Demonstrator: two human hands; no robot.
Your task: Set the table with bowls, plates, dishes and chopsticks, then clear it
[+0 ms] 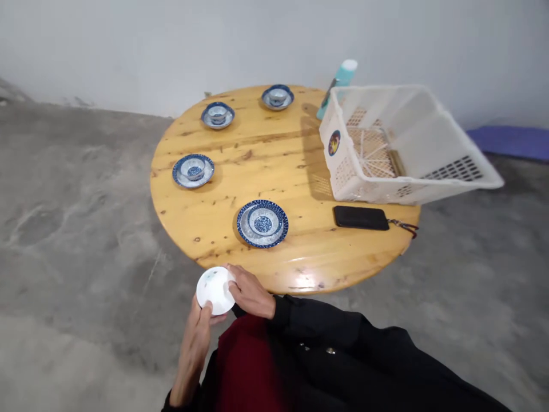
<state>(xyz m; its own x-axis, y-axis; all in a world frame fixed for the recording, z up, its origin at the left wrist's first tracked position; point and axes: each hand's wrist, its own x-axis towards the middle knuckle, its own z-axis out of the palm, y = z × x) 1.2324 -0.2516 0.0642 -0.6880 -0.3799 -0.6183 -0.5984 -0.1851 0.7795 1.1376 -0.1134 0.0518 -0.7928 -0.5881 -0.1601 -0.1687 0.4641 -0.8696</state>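
Both of my hands grip a small round white dish (215, 293) with a faint greenish mark, just off the table's near edge. My left hand (199, 325) holds its lower left side, thumb on the face. On the right side, my right hand (250, 290) has its thumb over the rim. Whether it is a bowl or a saucer I cannot tell. Closest to the hands on the table is a blue-and-white plate (262, 242) with a matching bowl (263, 222) in it. Similar bowl-and-plate sets stand farther left (193, 170) and at the back.
The round wooden table (257, 166) carries a large white plastic basket (343, 166) on the right, reaching past the edge. Behind it leans a blue-green bottle (343, 74). A black phone (361, 218) with a strap lies before the basket. A pale wall (171, 46) stands behind.
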